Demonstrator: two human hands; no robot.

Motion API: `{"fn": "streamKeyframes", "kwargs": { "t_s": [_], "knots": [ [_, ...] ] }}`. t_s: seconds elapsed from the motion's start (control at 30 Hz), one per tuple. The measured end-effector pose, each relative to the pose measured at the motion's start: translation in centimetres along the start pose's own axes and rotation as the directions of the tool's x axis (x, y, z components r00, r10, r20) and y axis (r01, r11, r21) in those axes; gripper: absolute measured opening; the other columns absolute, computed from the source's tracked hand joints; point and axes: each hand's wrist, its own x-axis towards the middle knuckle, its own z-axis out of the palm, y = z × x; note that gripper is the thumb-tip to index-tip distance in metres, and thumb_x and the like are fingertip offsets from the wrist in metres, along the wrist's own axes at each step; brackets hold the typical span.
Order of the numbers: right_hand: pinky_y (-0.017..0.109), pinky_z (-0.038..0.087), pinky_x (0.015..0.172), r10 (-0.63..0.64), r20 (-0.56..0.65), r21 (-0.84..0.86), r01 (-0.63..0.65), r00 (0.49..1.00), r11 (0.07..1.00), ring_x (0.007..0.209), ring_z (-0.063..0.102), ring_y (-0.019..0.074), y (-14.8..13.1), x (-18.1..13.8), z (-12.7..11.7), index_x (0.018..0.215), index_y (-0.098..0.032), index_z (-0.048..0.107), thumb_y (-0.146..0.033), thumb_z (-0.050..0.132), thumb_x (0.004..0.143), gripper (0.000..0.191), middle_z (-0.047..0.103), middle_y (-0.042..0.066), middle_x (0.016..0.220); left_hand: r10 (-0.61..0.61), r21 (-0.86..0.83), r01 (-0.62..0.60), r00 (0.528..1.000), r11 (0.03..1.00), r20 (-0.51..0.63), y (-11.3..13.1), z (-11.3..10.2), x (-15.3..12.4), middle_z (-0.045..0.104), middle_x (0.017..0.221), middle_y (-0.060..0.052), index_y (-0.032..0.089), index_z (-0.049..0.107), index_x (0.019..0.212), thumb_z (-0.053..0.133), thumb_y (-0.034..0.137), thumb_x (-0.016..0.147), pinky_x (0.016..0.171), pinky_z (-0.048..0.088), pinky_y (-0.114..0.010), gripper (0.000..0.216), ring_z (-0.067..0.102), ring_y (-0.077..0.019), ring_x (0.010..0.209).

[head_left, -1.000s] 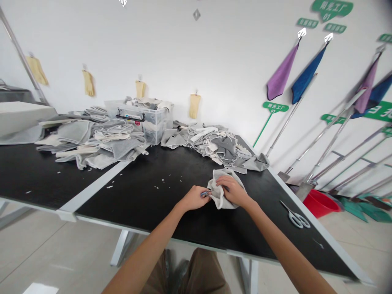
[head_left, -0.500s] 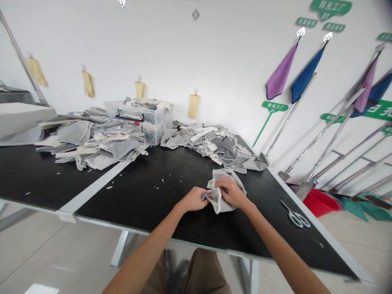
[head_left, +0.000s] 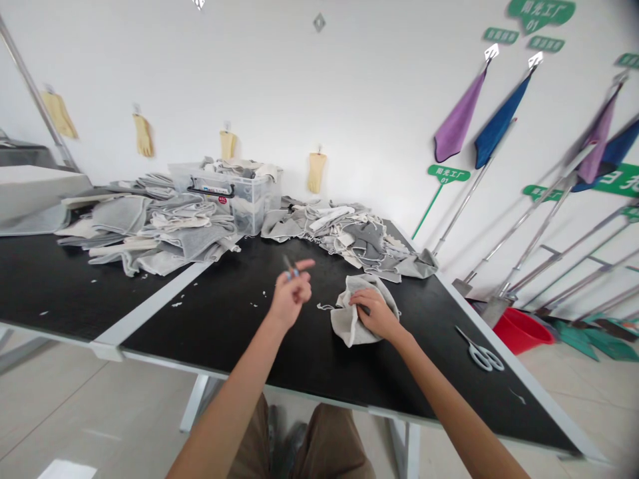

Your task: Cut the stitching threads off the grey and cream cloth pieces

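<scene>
My left hand [head_left: 291, 296] is raised over the black table [head_left: 214, 319], a little apart from the grey cloth. Its fingers are curled around small blue-handled scissors [head_left: 288, 267], blurred by motion, with the index finger pointing out to the right. A crumpled light grey fabric piece [head_left: 359, 327], rounded like a pouch, rests on the table under my right hand [head_left: 375, 313]. The fingers of that hand pinch a fold of it near its middle. From the cloth's left edge a short loose thread [head_left: 324, 307] sticks out.
White-handled scissors [head_left: 482, 352] lie near the table's right edge. Behind are a heap of grey cloths [head_left: 349, 233], a clear plastic box [head_left: 257, 203] full of cloth, and a stacked pile [head_left: 164, 233] on the left. A red bucket [head_left: 522, 330] stands beyond the table's right edge.
My left hand has pulled away from the cloth, up and to the left, still holding the small scissors. My right hand stays on the cloth, and a loose thread now shows.
</scene>
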Motion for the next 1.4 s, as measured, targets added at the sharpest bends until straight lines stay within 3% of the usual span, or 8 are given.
{"fn": "streamKeyframes", "kwargs": {
  "t_s": [0.13, 0.23, 0.43, 0.6, 0.83, 1.03, 1.17, 1.4],
  "knots": [
    [0.049, 0.045, 0.100, -0.005, -0.010, -0.010, 0.005, 1.000, 1.000, 0.102, 0.062, 0.0239, 0.2, -0.2, 0.1, 0.096, -0.024, 0.070, -0.007, 0.052, 0.081, 0.029, 0.069, 0.006, 0.105, 0.334, -0.450, -0.525, 0.835, 0.723, -0.437, 11.4, -6.1, 1.7, 0.019, 0.058, 0.007, 0.034, 0.062, 0.113, 0.025, 0.032, 0.103, 0.045, 0.018, -0.019, 0.038, 0.010, -0.0091, 0.046],
    [0.050, 0.045, 0.098, -0.019, -0.024, -0.010, 0.019, 1.000, 1.000, 0.100, 0.062, 0.0243, 0.3, -0.2, 0.2, 0.095, -0.024, 0.070, -0.007, 0.053, 0.081, 0.028, 0.069, 0.006, 0.103, 0.372, -0.411, -0.605, 0.771, 0.682, -0.517, 15.3, -7.8, 1.4, 0.022, 0.059, 0.006, 0.034, 0.063, 0.115, 0.018, 0.031, 0.106, 0.046, 0.021, -0.019, 0.046, 0.014, -0.0085, 0.046],
    [0.052, 0.043, 0.102, -0.047, -0.044, -0.007, 0.046, 0.998, 0.999, 0.102, 0.063, 0.0247, -0.4, 0.0, 0.1, 0.090, -0.024, 0.069, -0.008, 0.054, 0.078, 0.025, 0.069, 0.006, 0.103, -0.077, -0.510, -0.037, 0.977, 0.860, -0.201, 6.1, -2.7, -1.1, 0.016, 0.050, 0.010, 0.021, 0.069, 0.099, 0.056, 0.030, 0.090, 0.040, 0.016, -0.021, 0.018, 0.010, -0.0059, 0.041],
    [0.054, 0.036, 0.108, -0.064, -0.032, -0.020, 0.064, 0.997, 0.998, 0.109, 0.061, 0.0250, -1.2, 0.6, -0.7, 0.091, -0.024, 0.067, -0.009, 0.055, 0.076, 0.024, 0.070, 0.005, 0.105, -0.391, -0.184, 0.401, 0.916, 0.897, 0.088, -0.9, 1.8, -3.8, 0.024, 0.048, 0.013, 0.015, 0.069, 0.108, 0.077, 0.038, 0.074, 0.040, 0.011, -0.021, 0.042, 0.016, -0.0033, 0.040],
    [0.056, 0.030, 0.112, -0.153, -0.057, -0.093, 0.147, 0.987, 0.985, 0.111, 0.061, 0.0252, -1.9, 2.4, -3.3, 0.089, -0.024, 0.065, -0.011, 0.056, 0.075, 0.021, 0.071, 0.004, 0.102, -0.474, 0.037, 0.473, 0.875, 0.880, 0.102, -4.6, 6.0, -6.6, 0.031, 0.053, 0.012, 0.010, 0.067, 0.115, 0.087, 0.041, 0.057, 0.047, 0.016, -0.023, 0.069, 0.023, -0.0053, 0.049],
    [0.055, 0.028, 0.115, -0.180, -0.033, -0.150, 0.173, 0.983, 0.973, 0.100, 0.066, 0.0234, -2.9, 4.0, -5.8, 0.087, -0.023, 0.064, -0.015, 0.057, 0.076, 0.015, 0.071, 0.003, 0.092, -0.376, 0.269, 0.391, 0.920, 0.880, -0.109, -6.5, 8.8, -7.1, 0.043, 0.055, 0.008, 0.015, 0.068, 0.100, 0.086, 0.043, 0.054, 0.047, 0.026, -0.022, 0.057, 0.033, -0.0079, 0.049],
    [0.051, 0.035, 0.112, -0.189, -0.003, -0.213, 0.184, 0.982, 0.959, 0.081, 0.067, 0.0197, -3.0, 4.6, -7.2, 0.088, -0.024, 0.065, -0.013, 0.055, 0.079, 0.018, 0.070, 0.002, 0.084, -0.319, 0.334, 0.370, 0.927, 0.867, -0.198, -6.5, 8.4, -7.0, 0.043, 0.052, 0.007, 0.016, 0.066, 0.075, 0.072, 0.039, 0.072, 0.050, 0.029, -0.022, 0.023, 0.038, -0.0090, 0.049],
    [0.040, 0.052, 0.090, -0.200, -0.034, -0.301, 0.180, 0.979, 0.936, 0.092, 0.065, 0.0227, -2.9, 4.4, -9.8, 0.107, -0.022, 0.067, -0.021, 0.049, 0.093, 0.023, 0.070, 0.008, 0.095, -0.225, 0.358, 0.291, 0.951, 0.887, -0.213, -5.8, 5.4, -5.4, 0.041, 0.052, 0.006, 0.017, 0.060, 0.063, 0.062, 0.045, 0.081, 0.051, 0.029, -0.022, 0.033, 0.036, -0.0087, 0.050]
  ]
}}
